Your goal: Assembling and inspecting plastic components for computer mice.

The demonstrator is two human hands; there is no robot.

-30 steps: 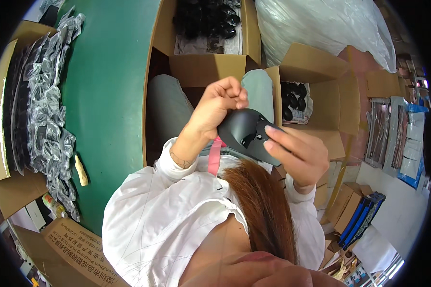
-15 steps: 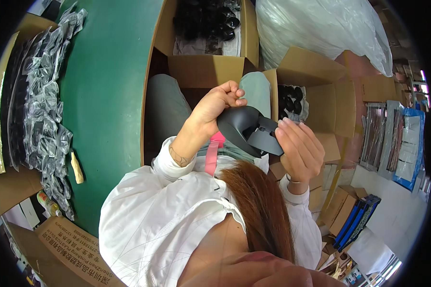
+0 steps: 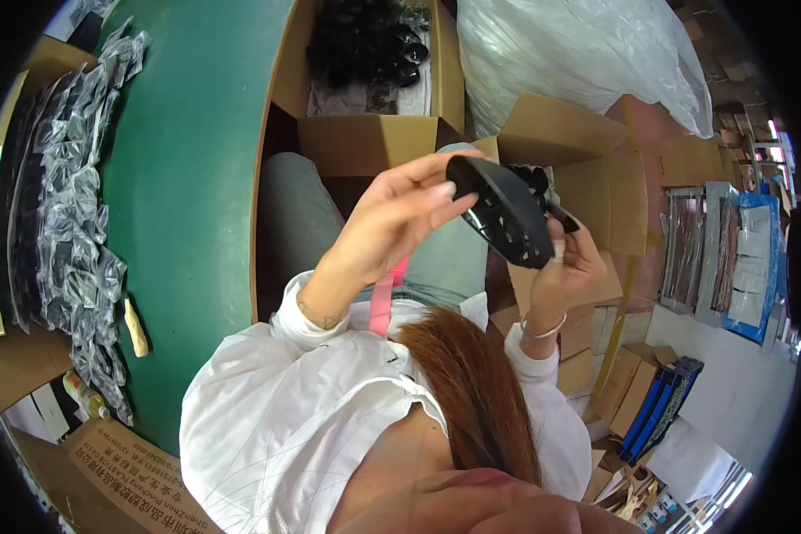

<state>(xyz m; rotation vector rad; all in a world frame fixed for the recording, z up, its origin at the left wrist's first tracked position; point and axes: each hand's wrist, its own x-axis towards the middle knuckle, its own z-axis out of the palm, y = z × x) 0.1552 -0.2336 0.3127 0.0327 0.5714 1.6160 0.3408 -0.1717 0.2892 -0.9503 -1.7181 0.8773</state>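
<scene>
Over my lap I hold a black plastic mouse shell (image 3: 512,214), tilted so that its hollow inside with small ribs and slots shows. My left hand (image 3: 400,209) is closed on its left edge, fingertips reaching over the rim. My right hand (image 3: 568,278) grips the far right side, its fingers partly hidden behind the shell. A narrow dark strip (image 3: 562,217) sticks out by the right fingertips; whether it is joined to the shell I cannot tell.
A green table (image 3: 196,178) lies at my left, bearing a row of plastic-wrapped dark parts (image 3: 71,222) and a pale wooden handle (image 3: 135,329). Ahead stands a carton (image 3: 365,142) of glossy black pieces. Another open carton (image 3: 610,200) is at right, below a big translucent bag (image 3: 587,58).
The shell has been turned from its smooth outer side to its hollow inside and moved slightly right and up. My left fingers have shifted onto its edge.
</scene>
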